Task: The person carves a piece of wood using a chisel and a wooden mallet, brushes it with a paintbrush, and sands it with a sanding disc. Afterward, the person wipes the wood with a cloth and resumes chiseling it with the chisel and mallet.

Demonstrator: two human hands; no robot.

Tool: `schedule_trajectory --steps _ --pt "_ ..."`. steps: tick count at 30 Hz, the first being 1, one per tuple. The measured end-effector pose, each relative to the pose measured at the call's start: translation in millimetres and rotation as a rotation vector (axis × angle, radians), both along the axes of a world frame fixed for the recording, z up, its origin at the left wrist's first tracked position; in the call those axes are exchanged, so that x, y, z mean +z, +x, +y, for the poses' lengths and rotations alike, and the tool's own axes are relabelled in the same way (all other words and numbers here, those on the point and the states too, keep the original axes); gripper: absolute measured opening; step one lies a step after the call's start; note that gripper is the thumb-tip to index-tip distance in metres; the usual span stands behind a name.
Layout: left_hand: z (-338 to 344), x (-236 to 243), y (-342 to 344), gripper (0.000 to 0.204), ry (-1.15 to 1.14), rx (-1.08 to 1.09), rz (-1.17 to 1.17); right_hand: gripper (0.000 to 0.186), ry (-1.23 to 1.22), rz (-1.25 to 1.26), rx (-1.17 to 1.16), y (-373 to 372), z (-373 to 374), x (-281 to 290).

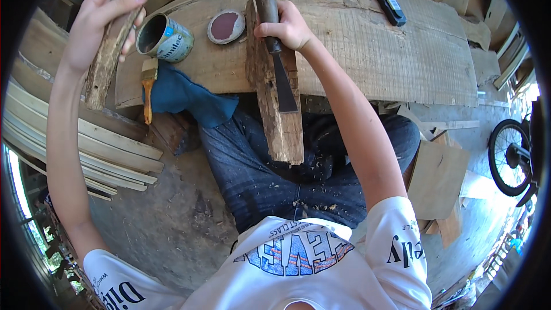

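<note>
rough wooden block (280,109) leaning from the lap onto the tabletop (402,51). right hand (287,26), fingers clamped on a chisel (275,51) whose blade lies against the block, pointing toward the legs; a slip could drive it there. left hand (100,14), fingers curled around a raised curved stick (112,40). beyond: open round tin (163,37) with pale blue label, its reddish lid (225,26), paintbrush (149,86).

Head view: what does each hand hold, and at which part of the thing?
The right hand holds a chisel by its wooden handle, blade on the wood block. The left hand holds a rough wooden stick near its upper end.
</note>
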State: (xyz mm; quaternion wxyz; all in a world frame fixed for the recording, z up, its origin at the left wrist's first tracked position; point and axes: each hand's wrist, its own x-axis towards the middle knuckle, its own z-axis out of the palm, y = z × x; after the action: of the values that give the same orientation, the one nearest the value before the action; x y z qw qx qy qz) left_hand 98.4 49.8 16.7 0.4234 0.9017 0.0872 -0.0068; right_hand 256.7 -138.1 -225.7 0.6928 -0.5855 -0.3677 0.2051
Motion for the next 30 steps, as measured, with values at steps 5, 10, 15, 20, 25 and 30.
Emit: schedule_trajectory --steps 5,10,15,20,25,30 --pt "-9 0 -1 0.063 -0.102 -0.066 -0.074 0.018 0.236 0.215 0.057 0 -1 0" --pt "-23 -4 -12 0.062 -0.069 -0.037 -0.054 0.017 0.239 0.369 0.035 -1 -1 11" --pt "-27 -9 -24 0.065 -0.192 -0.049 -0.081 0.020 0.240 0.292 -0.031 -1 2 7" --pt "-30 -4 -27 0.064 -0.139 -0.069 -0.100 0.019 0.222 0.193 -0.139 -3 1 6" --pt "-31 -2 -26 0.063 -0.172 -0.071 -0.105 0.019 0.211 0.179 -0.108 -1 0 7" --pt "-22 4 1 0.061 -0.043 -0.104 -0.115 0.019 0.246 0.198 -0.102 -1 2 7"
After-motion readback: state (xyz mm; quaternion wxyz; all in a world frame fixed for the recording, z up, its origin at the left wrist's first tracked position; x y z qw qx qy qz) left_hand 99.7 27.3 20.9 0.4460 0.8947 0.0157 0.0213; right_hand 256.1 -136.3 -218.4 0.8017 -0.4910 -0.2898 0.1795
